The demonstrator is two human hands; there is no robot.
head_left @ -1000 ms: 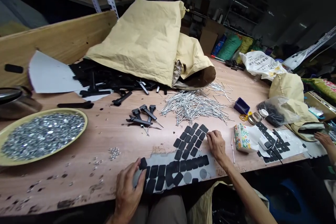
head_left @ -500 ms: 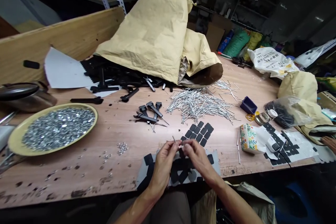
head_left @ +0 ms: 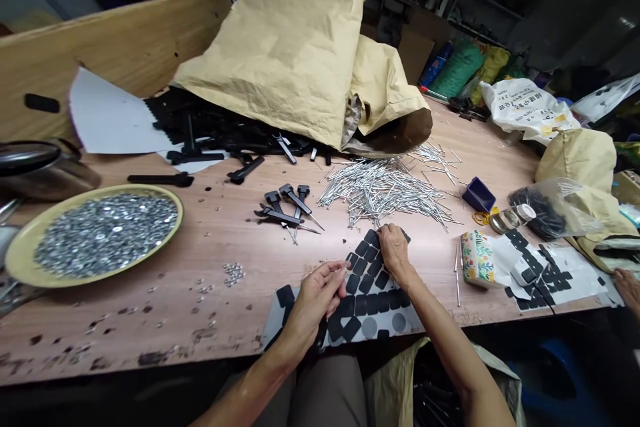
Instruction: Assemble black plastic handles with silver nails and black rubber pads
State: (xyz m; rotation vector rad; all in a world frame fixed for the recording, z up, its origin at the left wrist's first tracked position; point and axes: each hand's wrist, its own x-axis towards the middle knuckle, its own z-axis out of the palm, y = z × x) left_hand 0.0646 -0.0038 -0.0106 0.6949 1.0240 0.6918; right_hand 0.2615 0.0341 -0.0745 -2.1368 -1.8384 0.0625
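Note:
My left hand (head_left: 316, 295) hovers over a grey sheet (head_left: 380, 327) of black rubber pads, its fingertips pinched together; what they hold is too small to make out. My right hand (head_left: 393, 248) reaches forward, fingers curled down on the loose black pads (head_left: 367, 261) at the near edge of the pile of metal pins (head_left: 385, 192). A few black handled parts with pins (head_left: 285, 208) lie just left of the pile.
A yellow dish of small metal discs (head_left: 95, 235) sits at left. Large tan paper sacks (head_left: 295, 47) lie behind over black plastic parts (head_left: 210, 137). A floral tin (head_left: 475, 259), a blue tray (head_left: 479, 195) and another pad sheet (head_left: 545, 273) lie right, near another person's hand (head_left: 629, 285).
A second ago both hands lay on the pads, half a second ago they met with a pin between them. Now they are apart, the right reaching to the pin pile's edge.

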